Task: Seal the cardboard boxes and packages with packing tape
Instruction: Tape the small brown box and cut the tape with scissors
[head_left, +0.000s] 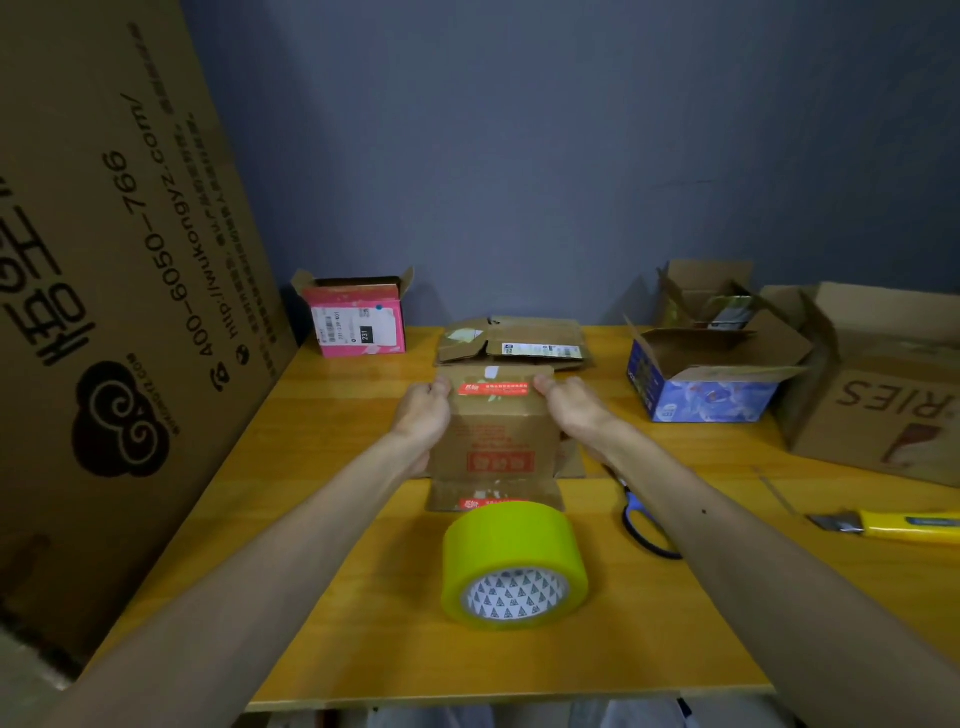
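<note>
Yellow-green tape roll sitting on wooden table, small cardboard box standing just behind it, left hand and right hand gripping its opposite sides, thumbs resting on top.

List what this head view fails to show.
Head view only:
Scissors: partly hidden by the right forearm.
Yellow utility knife: rear end cut off by the right edge.
Pink box: label print too small to read.
Small brown box: near flap partly behind the tape roll.
Blue box: contents hidden by its walls.
</note>
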